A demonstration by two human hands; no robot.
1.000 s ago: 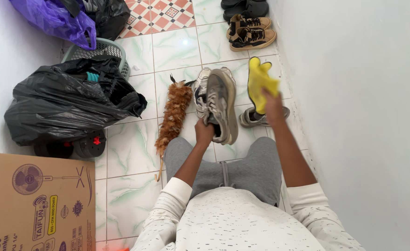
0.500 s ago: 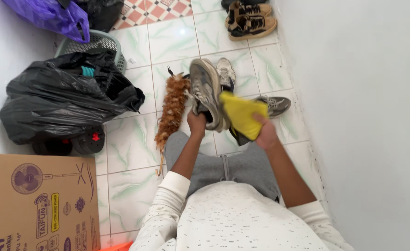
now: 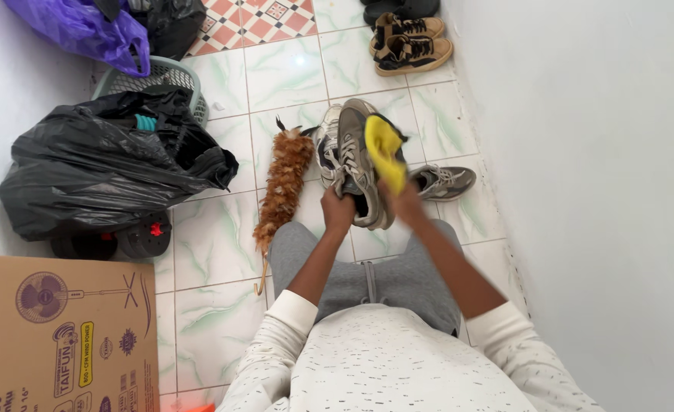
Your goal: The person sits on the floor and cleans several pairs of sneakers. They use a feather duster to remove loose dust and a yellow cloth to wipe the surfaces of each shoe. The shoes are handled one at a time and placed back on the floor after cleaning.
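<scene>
- The left hand (image 3: pixel 337 212) is closed around the heel end of a worn grey sneaker (image 3: pixel 356 164), holding it up over the lap with the toe pointing away from the person.
- The right hand (image 3: pixel 404 204) is clenched on a yellow cloth (image 3: pixel 385 151), which is pressed against the right flank of the sneaker, just beyond the left hand's grip.
- The two hands sit close together, almost touching, with the sneaker between them.
- Judging by its look, the sneaker is light and fairly stiff in the sole but soft in the upper; the heel seems the firmest place to hold it, since the sides would give under pressure. The loose laces could snag on the cloth.
- The cloth looks thin, limp and easy to bunch up; it needs a full fist to keep it from slipping out.
- Directly beyond the held sneaker, partly hidden by it, a second pale sneaker (image 3: pixel 327 146) lies on the tiled floor (image 3: pixel 291 69).
- To the right of the grip, a grey shoe (image 3: pixel 445 181) rests on the floor on its own.
- To the left of the grip lies a brown feather duster (image 3: pixel 282 187), near the left knee.
- Further left sit a stuffed black rubbish bag (image 3: pixel 100 164) and a cardboard box (image 3: pixel 62 332).
- Well beyond the hands, by the wall, stands a pair of tan shoes (image 3: pixel 409 44).
</scene>
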